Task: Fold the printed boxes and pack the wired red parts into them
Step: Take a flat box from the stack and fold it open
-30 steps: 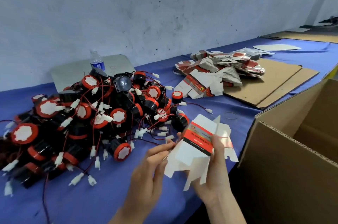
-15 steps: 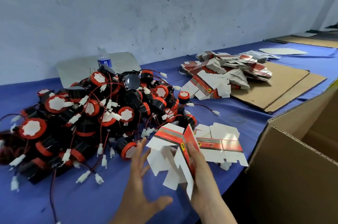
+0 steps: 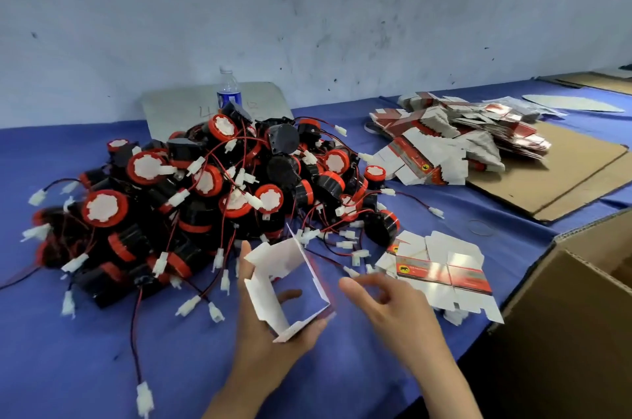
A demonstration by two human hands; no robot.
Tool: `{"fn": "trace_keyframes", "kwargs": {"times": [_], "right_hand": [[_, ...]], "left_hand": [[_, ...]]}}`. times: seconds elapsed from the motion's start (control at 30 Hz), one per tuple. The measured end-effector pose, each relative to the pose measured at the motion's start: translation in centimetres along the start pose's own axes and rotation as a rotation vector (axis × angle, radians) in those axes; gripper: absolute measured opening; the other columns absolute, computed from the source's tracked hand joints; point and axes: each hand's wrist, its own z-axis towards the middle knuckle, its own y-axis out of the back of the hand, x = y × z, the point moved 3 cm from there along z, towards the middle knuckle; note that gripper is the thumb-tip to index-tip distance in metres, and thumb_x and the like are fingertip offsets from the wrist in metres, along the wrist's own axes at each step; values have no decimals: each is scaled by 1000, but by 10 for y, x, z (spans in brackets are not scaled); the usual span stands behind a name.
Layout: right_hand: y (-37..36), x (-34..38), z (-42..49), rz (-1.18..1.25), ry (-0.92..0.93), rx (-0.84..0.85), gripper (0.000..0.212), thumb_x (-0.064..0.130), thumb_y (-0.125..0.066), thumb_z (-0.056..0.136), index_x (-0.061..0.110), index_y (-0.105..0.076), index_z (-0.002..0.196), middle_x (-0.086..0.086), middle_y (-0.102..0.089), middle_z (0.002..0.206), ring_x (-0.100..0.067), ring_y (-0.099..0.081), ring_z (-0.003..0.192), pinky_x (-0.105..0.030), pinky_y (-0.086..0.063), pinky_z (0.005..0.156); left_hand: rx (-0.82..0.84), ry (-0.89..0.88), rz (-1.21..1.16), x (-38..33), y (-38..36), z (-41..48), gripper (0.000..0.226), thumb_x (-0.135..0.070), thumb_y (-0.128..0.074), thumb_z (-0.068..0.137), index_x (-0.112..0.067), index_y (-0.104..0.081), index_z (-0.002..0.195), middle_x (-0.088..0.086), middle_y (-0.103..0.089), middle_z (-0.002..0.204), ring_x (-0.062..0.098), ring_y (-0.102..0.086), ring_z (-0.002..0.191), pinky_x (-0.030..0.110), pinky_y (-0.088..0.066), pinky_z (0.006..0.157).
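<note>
My left hand (image 3: pixel 270 350) grips a printed box (image 3: pixel 287 285) low in the middle; the box stands opened into a square white tube with its flaps loose, and one finger shows through it. My right hand (image 3: pixel 386 305) hovers just right of the box, blurred, fingers relaxed, holding nothing. A big pile of red-and-black wired parts (image 3: pixel 205 196) with white connectors covers the blue table beyond my left hand. A few flat printed boxes (image 3: pixel 441 275) lie on the table past my right hand.
A stack of flat printed boxes (image 3: pixel 455 141) lies at the back right, partly on brown cardboard sheets (image 3: pixel 554 179). A large open carton (image 3: pixel 581 309) stands at the right edge. A water bottle (image 3: pixel 228 91) and a grey board (image 3: pixel 171 110) lean by the wall.
The flat box is now opened into a square tube held by my left hand. My right hand has let go of it and moved right. Flat boxes now lie on the table.
</note>
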Motion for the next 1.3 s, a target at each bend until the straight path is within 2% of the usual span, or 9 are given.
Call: {"fn": "trace_keyframes", "kwargs": {"times": [0.07, 0.17, 0.27, 0.4, 0.77, 0.9, 1.0, 1.1, 1.3], "right_hand": [[15, 18, 0, 175, 294, -79, 68, 77, -52, 71, 43, -52, 131, 16, -61, 109, 3, -54, 104, -22, -43, 88], [6, 41, -3, 241, 586, 109, 69, 66, -55, 82, 41, -36, 143, 17, -34, 150, -6, -26, 142, -20, -25, 111], [-8, 45, -1, 201, 667, 118, 55, 56, -51, 90, 34, -45, 141, 20, -38, 148, -6, -32, 140, -19, -29, 110], [-23, 39, -4, 42, 742, 40, 49, 54, -43, 95, 31, -48, 138, 20, -42, 143, -10, -40, 134, -28, -37, 106], [-25, 51, 1, -90, 687, 69, 64, 65, -36, 90, 15, -75, 93, 14, -62, 115, -9, -51, 112, -26, -42, 94], [-24, 50, -4, 9, 635, 53, 43, 54, -48, 90, 21, -73, 102, 17, -35, 148, -4, -41, 130, -20, -37, 101], [-25, 50, -12, 67, 650, -14, 32, 40, -50, 92, 36, -55, 123, 21, -41, 142, -9, -43, 130, -24, -40, 100], [-25, 49, -14, 133, 620, -6, 52, 27, -55, 91, 38, -39, 139, 22, -49, 134, -12, -49, 125, -25, -43, 98], [-24, 52, -8, 6, 612, -26, 30, 30, -49, 87, 26, -70, 109, 22, -59, 117, -7, -54, 115, -25, -44, 95]], "left_hand": [[17, 36, -32, 7, 1, 2, 116, -36, -95, 48, 0, -36, 142, 8, -53, 133, -1, -63, 99, 12, -51, 70], [80, 63, -23, 9, -2, 4, 94, -25, -91, 57, 5, -46, 134, 14, -66, 119, 15, -67, 99, 20, -54, 69], [78, 46, -89, 7, -1, 4, 87, -31, -91, 62, 4, -49, 129, 1, -72, 83, 8, -67, 77, 22, -54, 64], [18, 51, -133, 0, 4, 5, 93, -66, -79, 60, 1, -55, 119, 1, -72, 91, 9, -68, 81, 21, -53, 65], [34, 2, -74, 4, 4, 6, 88, -70, -73, 65, -17, -52, 131, 8, -68, 115, 25, -67, 103, 29, -56, 80], [34, -56, -50, 0, 5, 6, 88, -71, -68, 70, -25, -43, 141, 3, -64, 125, 20, -64, 111, 26, -54, 84], [66, -88, -25, -4, 4, 5, 87, -76, -63, 70, -34, -40, 141, -2, -63, 124, 14, -64, 109, 21, -52, 82], [81, -114, -6, -4, 4, 3, 93, -77, -63, 68, -28, -37, 143, -2, -59, 132, 14, -61, 117, 25, -53, 88], [86, -179, 17, -10, 2, 1, 81, -70, -61, 77, -31, -36, 144, -14, -59, 129, 6, -60, 113, 17, -49, 86]]}}
